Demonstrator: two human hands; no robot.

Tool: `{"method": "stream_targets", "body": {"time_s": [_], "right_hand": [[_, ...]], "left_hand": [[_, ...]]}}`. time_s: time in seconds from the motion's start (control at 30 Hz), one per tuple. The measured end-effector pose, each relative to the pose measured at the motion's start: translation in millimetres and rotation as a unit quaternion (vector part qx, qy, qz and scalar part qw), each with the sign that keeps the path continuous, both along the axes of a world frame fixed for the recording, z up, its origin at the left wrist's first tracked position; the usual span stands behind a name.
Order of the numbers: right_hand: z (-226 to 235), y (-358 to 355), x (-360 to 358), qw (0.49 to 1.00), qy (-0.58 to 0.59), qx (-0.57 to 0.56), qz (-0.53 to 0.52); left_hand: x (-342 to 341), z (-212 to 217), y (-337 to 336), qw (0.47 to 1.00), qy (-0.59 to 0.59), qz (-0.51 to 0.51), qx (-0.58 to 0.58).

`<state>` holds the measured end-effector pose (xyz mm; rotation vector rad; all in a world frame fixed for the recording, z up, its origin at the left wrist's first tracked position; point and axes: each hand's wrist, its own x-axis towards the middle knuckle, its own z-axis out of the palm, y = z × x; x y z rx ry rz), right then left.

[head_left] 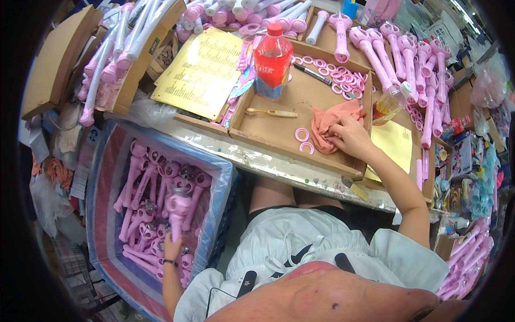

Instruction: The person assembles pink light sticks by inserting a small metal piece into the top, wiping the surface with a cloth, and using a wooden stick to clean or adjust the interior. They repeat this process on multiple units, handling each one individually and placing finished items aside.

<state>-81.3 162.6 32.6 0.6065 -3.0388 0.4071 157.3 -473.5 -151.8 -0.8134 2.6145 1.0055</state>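
Note:
My left hand [173, 248] is closed round the handle of a pink toy wand [178, 206], its rounded head pointing away from me. This wand is over a blue bin [222, 174] lined with plastic film, where several similar pink wands [140, 185] lie piled. My right hand [350, 137] rests on a crumpled orange cloth [324, 121], its fingers closed on the fabric. Beneath the cloth is a shallow cardboard tray [268, 129]. Two pink rings [302, 134] and a wooden-handled brush [271, 112] lie left of the cloth.
A red-capped drink bottle [273, 61] stands in the tray. More pink rings [348, 80] and a black marker [313, 74] lie behind it. Yellow printed sheets [198, 72] are at left; a clear bottle [391, 103] leans at right. Wands [407, 48] line the far right.

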Motion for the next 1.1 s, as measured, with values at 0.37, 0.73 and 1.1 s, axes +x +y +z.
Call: {"method": "stream_targets", "body": {"time_s": [0.37,0.73,1.1], "right_hand": [[38.1,24.2,-11.2,0.990,-0.016,-0.009,-0.140],[85.4,-13.9,60.5,0.812,0.291,-0.505,0.041],[16.6,-45.9,66.9,0.688,0.070,-0.707,-0.150]], "left_hand": [[-45.0,209.8,195.5,0.687,0.325,0.111,0.640],[-157.8,210.0,429.1,0.767,0.116,-0.198,0.599],[-143.2,179.0,453.1,0.833,0.217,-0.242,0.448]]}}
